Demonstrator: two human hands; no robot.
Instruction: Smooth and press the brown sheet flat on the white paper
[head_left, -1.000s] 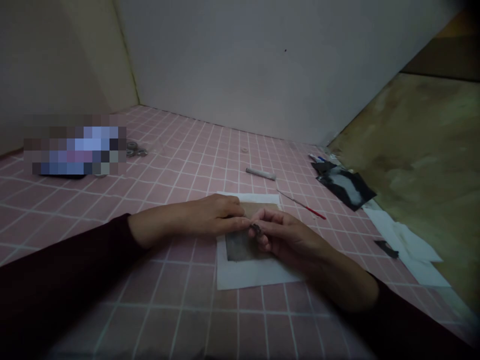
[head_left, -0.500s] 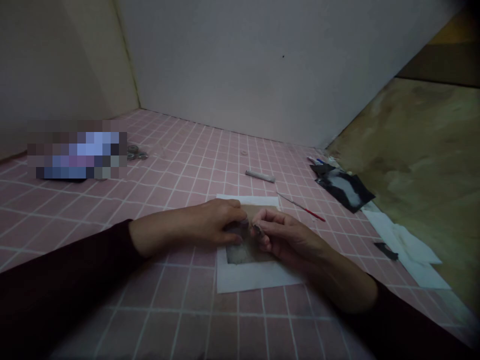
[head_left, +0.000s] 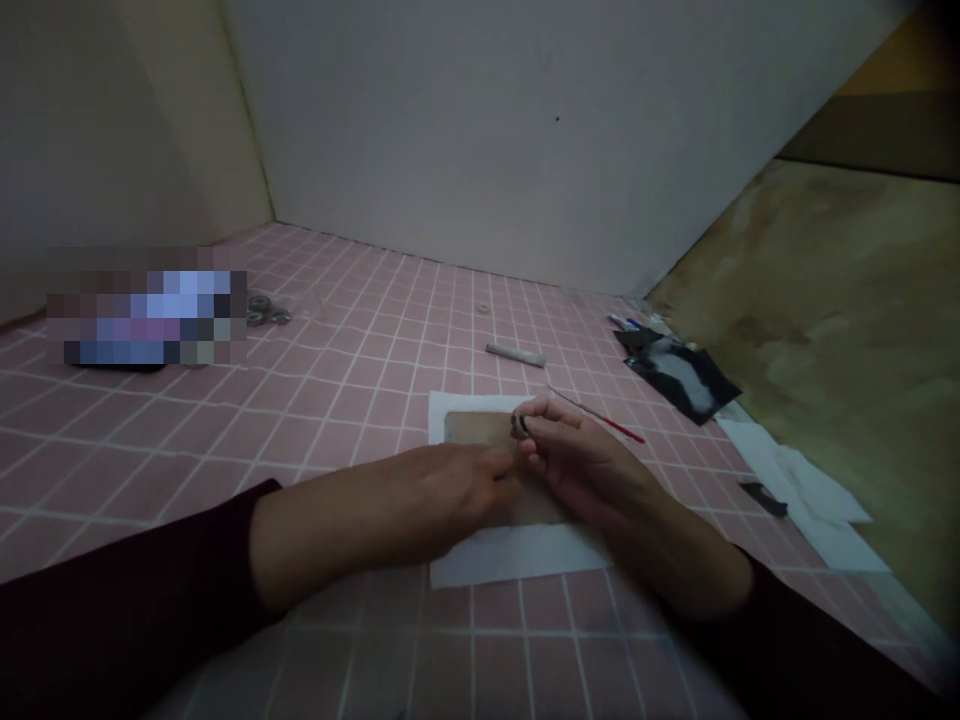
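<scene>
Small dark piece (head_left: 517,427), one: pinched in the right hand (head_left: 574,435), its grip pressed together at thumb and fingertips, held over the brown panel (head_left: 480,430); detail too dim to identify. Left hand (head_left: 457,495): over the panel's left part, fingers bent toward the right hand; whether that grip is spread or pinching cannot be told, the fingertips being blurred. Panel: flat on a white sheet (head_left: 510,567), which shows along the panel's far, left and near edges. Risks, as judged: the piece, caught by little more than the fingertips, could slip if the pinch loosens or the left hand knocks it; the sheet, with no weight seen but the panel and perhaps the hands, could slide under sideways pressure; a backward sweep of the right hand could strike the red-handled tool (head_left: 619,428), lying just past the sheet's far right corner. Edges and room: grey stick (head_left: 516,356) beyond the sheet's far edge; black packet (head_left: 686,378) and white papers (head_left: 817,490) along the right edge of the pink-gridded surface (head_left: 360,400), limiting movement there; widest room to the left, between sheet and blurred-out object (head_left: 150,320), and toward the near edge.
</scene>
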